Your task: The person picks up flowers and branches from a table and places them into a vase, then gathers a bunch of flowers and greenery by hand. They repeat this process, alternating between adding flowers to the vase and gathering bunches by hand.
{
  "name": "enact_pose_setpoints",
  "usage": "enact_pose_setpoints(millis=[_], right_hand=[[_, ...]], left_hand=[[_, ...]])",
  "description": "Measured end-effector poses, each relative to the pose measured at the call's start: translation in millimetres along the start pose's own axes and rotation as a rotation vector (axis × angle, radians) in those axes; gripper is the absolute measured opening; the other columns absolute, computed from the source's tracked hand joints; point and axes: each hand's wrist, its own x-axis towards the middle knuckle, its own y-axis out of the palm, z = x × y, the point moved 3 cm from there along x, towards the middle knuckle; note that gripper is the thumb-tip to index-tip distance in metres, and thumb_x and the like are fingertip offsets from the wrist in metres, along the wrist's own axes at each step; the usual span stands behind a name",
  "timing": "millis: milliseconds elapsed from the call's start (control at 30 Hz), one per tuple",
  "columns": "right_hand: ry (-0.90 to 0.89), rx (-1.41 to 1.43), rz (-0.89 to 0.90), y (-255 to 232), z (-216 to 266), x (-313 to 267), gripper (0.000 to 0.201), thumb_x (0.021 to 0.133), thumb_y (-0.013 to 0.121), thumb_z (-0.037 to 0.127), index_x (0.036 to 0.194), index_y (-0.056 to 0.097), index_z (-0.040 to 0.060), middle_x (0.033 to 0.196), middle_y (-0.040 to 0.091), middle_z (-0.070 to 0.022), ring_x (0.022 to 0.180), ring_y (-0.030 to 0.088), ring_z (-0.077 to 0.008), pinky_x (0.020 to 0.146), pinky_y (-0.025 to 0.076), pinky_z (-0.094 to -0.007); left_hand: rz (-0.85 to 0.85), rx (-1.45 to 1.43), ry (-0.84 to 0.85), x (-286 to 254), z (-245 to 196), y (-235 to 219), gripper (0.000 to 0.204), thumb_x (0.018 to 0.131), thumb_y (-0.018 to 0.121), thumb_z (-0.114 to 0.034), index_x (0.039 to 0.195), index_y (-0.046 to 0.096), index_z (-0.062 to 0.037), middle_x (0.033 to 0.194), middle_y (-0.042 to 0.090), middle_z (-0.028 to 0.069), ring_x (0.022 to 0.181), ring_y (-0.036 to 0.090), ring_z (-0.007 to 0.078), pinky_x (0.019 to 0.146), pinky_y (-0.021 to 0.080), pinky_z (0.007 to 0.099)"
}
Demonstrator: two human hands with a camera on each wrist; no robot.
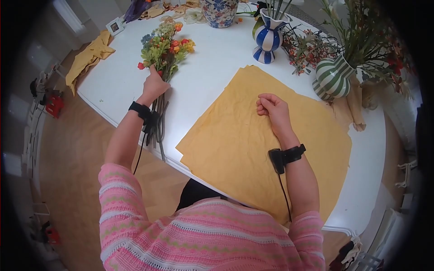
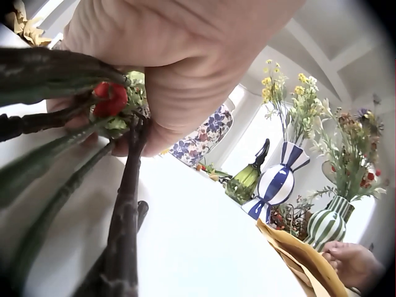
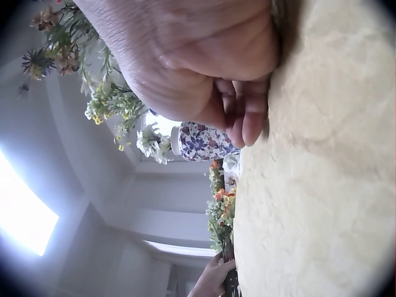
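Note:
My left hand [image 1: 156, 85] grips a bunch of flowers [image 1: 163, 52] by its stems, just below the blooms. The flowers are red, orange, yellow and blue among green leaves, and the long stems [image 2: 127, 216] run back under the wrist toward the table's front edge. A large sheet of yellow wrapping paper [image 1: 226, 131], lightly creased, lies in front of the body. On it rests my right hand [image 1: 276, 111], fingers loosely curled with nothing in them; the right wrist view shows its fingertips [image 3: 250, 133] right at the paper.
A blue-and-white striped vase [image 1: 270, 38] and a green-and-white striped vase [image 1: 333, 77] with flowers stand beyond the sheet on the white table [image 1: 203, 58]. At the back is a floral-patterned vase [image 1: 219, 11]. Crumpled yellow paper [image 1: 90, 56] hangs over the left edge near a small framed picture [image 1: 115, 27].

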Motion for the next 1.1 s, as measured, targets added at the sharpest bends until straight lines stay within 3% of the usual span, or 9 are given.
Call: enact_pose_setpoints(millis=[100,167,200,300,700,767,867,967,1100], right_hand=[[0.01,-0.005,-0.012,0,0,0,0.018,0.093,0.056,0.007,0.105,0.063,-0.0044,0.086,0.065,-0.0073,0.07,0.061,-0.0122,0.065,0.052,-0.0247],[0.021,-0.007,0.008,0,0,1,0.018,0.093,0.056,0.007,0.106,0.063,-0.0044,0.086,0.065,-0.0074,0.071,0.061,-0.0122,0.065,0.052,-0.0247],[0.019,-0.003,0.004,0,0,1,0.018,0.093,0.056,0.007,0.106,0.063,-0.0044,0.086,0.065,-0.0074,0.071,0.061,-0.0122,0.065,0.052,-0.0247],[0.017,-0.018,0.011,1,-1,2,0.018,0.093,0.056,0.007,0.105,0.063,-0.0045,0.086,0.065,-0.0075,0.071,0.061,-0.0119,0.065,0.052,-0.0247],[0.036,0.081,0.006,-2,2,0,0.019,0.094,0.06,0.016,0.103,0.065,-0.0009,0.086,0.066,-0.0054,0.07,0.061,-0.0101,0.065,0.052,-0.0238],[0.061,0.116,0.059,0,4,0,0.02,0.094,0.061,0.019,0.102,0.066,0.0013,0.084,0.066,-0.0029,0.07,0.06,-0.0082,0.063,0.05,-0.0221],[0.119,0.082,0.125,4,8,-4,0.02,0.094,0.062,0.019,0.102,0.066,0.0012,0.082,0.066,-0.0013,0.069,0.06,-0.0067,0.061,0.047,-0.0204],[0.13,-0.039,0.135,7,5,-5,0.019,0.092,0.063,0.017,0.102,0.066,0.0003,0.081,0.066,-0.0007,0.068,0.059,-0.0061,0.059,0.045,-0.0193],[0.142,-0.029,0.121,2,-1,-2,0.02,0.091,0.065,0.015,0.103,0.065,-0.0007,0.08,0.065,-0.0014,0.066,0.058,-0.0063,0.058,0.044,-0.0196]], left_hand=[[-0.104,-0.063,0.053,9,-1,-4,0.09,0.066,0.073,-0.018,0.139,0.026,0.003,0.104,0.064,0.023,0.09,0.067,0.0353,0.078,0.053,0.0412],[0.018,-0.458,-0.075,9,-13,-18,0.064,0.068,0.072,-0.012,0.124,0.041,0.0002,0.092,0.062,0.0136,0.075,0.064,0.0252,0.064,0.053,0.0367],[0.02,-0.455,-0.07,9,-21,-23,0.064,0.068,0.072,-0.012,0.124,0.041,0.0002,0.092,0.062,0.0136,0.075,0.064,0.0252,0.064,0.053,0.0367],[0.148,-0.98,-0.064,-3,-58,-33,0.028,0.08,0.062,0.001,0.105,0.048,-0.0028,0.08,0.058,0.0076,0.063,0.06,0.0165,0.054,0.05,0.0291],[0.197,-1.642,-0.129,-91,-200,67,0.041,0.085,0.064,0.001,0.118,0.04,-0.0059,0.09,0.059,0.0083,0.072,0.065,0.0197,0.055,0.052,0.0302],[0.219,-1.73,-0.221,-104,-211,74,0.05,0.085,0.058,0.004,0.126,0.032,-0.0063,0.093,0.058,0.0091,0.078,0.067,0.0227,0.057,0.053,0.0302],[0.275,-1.823,-0.169,-103,-214,86,0.061,0.084,0.054,0.009,0.135,0.024,-0.0087,0.099,0.054,0.0103,0.084,0.067,0.0263,0.061,0.057,0.0349],[0.264,-1.819,-0.146,-106,-210,91,0.052,0.086,0.05,0.008,0.128,0.028,-0.0133,0.106,0.051,0.012,0.094,0.066,0.0302,0.068,0.059,0.0413],[0.286,-1.856,-0.138,-105,-205,96,0.074,0.083,0.052,0.011,0.143,0.018,-0.0139,0.104,0.051,0.0115,0.09,0.067,0.0283,0.067,0.06,0.0373]])
